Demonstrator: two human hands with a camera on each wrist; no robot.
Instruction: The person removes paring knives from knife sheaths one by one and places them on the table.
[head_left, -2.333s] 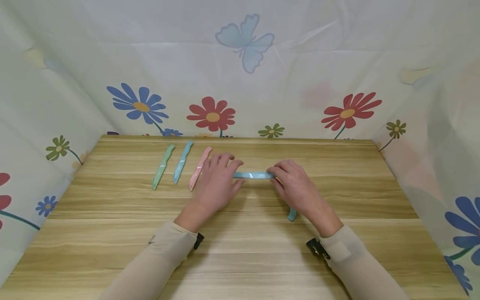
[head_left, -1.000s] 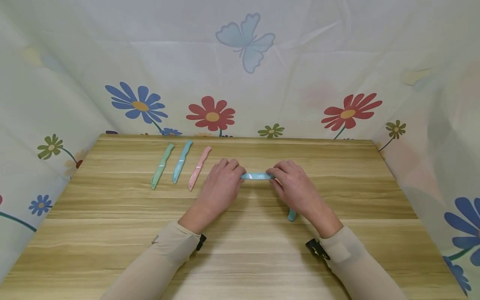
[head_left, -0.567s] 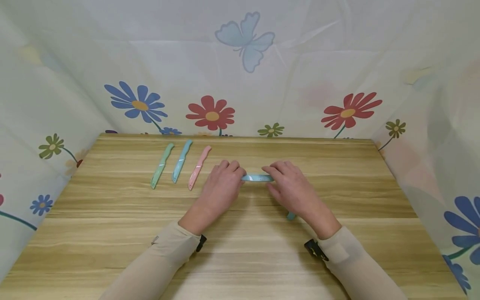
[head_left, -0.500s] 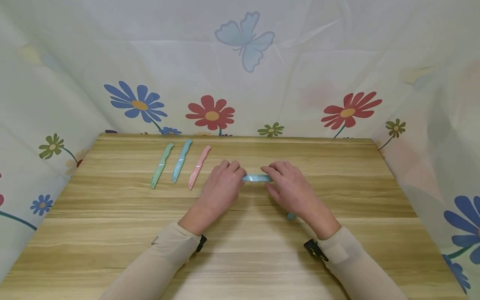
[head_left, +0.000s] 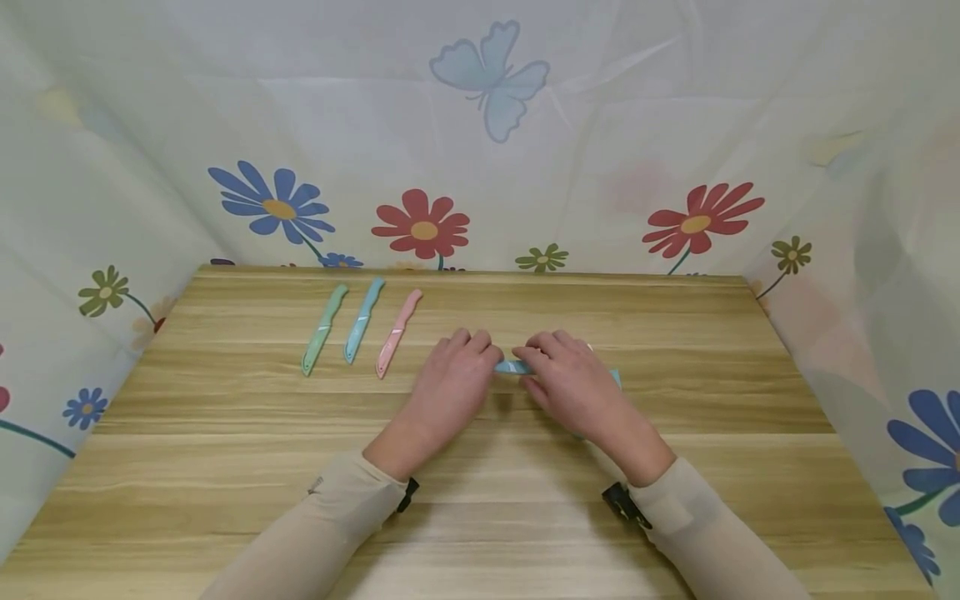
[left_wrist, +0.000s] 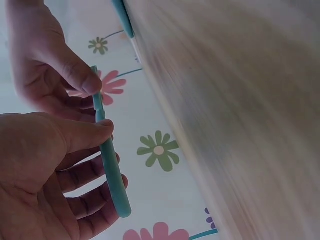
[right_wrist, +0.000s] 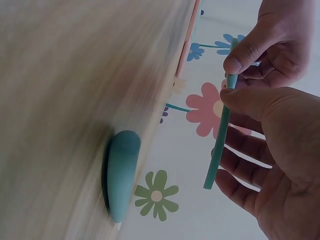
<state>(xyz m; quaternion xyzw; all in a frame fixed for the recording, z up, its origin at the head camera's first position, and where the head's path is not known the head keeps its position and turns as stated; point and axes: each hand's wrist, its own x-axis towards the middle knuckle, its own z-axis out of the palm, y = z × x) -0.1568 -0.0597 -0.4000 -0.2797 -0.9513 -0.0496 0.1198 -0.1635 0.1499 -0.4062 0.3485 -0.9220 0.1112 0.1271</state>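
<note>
A light-blue fruit knife (head_left: 512,367), its narrow end apparently in a sheath of the same colour, is held level over the table by both hands. My left hand (head_left: 453,383) grips the rounded handle (left_wrist: 114,175), thumb along one side and fingers curled behind. With thumb and fingers my right hand (head_left: 576,385) pinches the other half (right_wrist: 220,135), close beside the left fingertips. Beneath the right hand a second blue knife (head_left: 617,377) lies on the table, mostly hidden; its rounded handle (right_wrist: 123,175) shows in the right wrist view. No bare blade shows.
Left of the hands, a green knife (head_left: 325,331), a blue knife (head_left: 364,321) and a pink knife (head_left: 398,334) lie side by side, slanted. The wooden table (head_left: 480,533) ends at a flower-printed cloth (head_left: 592,225) at the back and sides.
The left hand has moved right and curled round the handle. My right hand has shifted left along the knife, so less of it shows between the hands. The second knife's far end now peeks out.
</note>
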